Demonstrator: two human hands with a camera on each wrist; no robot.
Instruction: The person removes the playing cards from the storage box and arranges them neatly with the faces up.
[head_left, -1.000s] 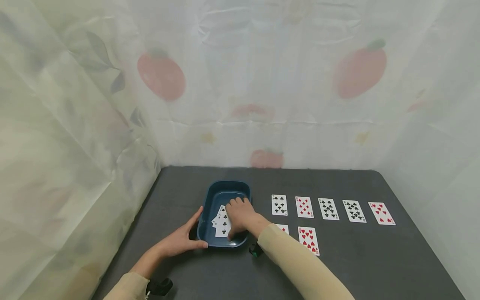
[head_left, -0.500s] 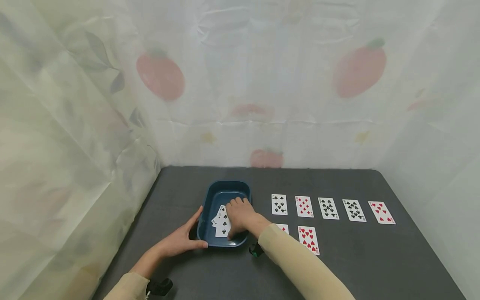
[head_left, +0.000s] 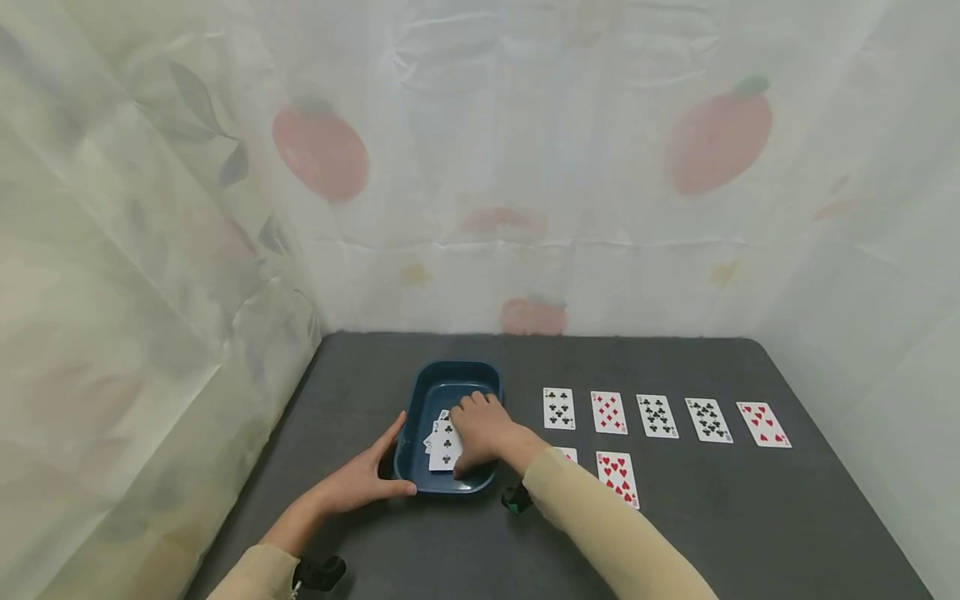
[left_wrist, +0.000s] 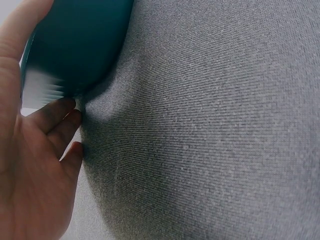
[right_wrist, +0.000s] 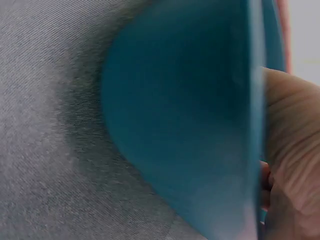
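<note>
A dark blue tray [head_left: 416, 379] stands on the table, left of centre in the head view. Inside it lie several playing cards, the top one a clubs card [head_left: 445, 450]. My right hand [head_left: 483, 432] reaches into the tray with bent fingers and holds that card by its right side; its fingertips are hidden. My left hand [head_left: 367, 477] rests against the tray's near left corner, thumb at the near rim and fingers along the left wall. In the left wrist view its fairly straight fingers [left_wrist: 62, 125] touch the tray's outer wall [left_wrist: 82, 45].
Right of the tray, a row of face-up cards runs across the table [head_left: 720, 533], from a clubs card [head_left: 558, 409] to a hearts card [head_left: 763, 425]. A nearer row shows another hearts card [head_left: 617, 480] and a red card [head_left: 567, 455] partly behind the right sleeve. Patterned curtains [head_left: 480, 167] enclose the table.
The top clubs card has shifted slightly left and away from me in the tray, and my right hand and forearm have moved a little. My left hand has stayed put.
</note>
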